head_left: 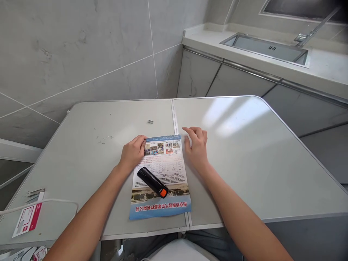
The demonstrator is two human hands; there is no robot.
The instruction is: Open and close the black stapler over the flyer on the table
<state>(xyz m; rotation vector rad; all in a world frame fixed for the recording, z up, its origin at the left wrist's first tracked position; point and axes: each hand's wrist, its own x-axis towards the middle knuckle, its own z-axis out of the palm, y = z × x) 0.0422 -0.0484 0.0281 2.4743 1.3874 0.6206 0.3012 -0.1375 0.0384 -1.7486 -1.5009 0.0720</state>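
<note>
A printed leaflet (163, 170) with a blue band and photos lies flat near the front edge of a grey folding table (244, 152). On top of it rests a black stapler (152, 182) with an orange end, lying at a slant. My left hand (133, 151) is curled at the leaflet's far left corner, fingers pinching the paper's edge. My right hand (196, 144) sits just beyond the far right corner, fingers loosely spread on the tabletop beside the sheet, holding nothing.
Loose staples (104, 139) and a small staple strip (150, 121) lie farther back on the table. A red and white card (27, 218) and a white cable (40, 203) sit at the front left. A counter with a steel sink (265, 47) stands at the back right.
</note>
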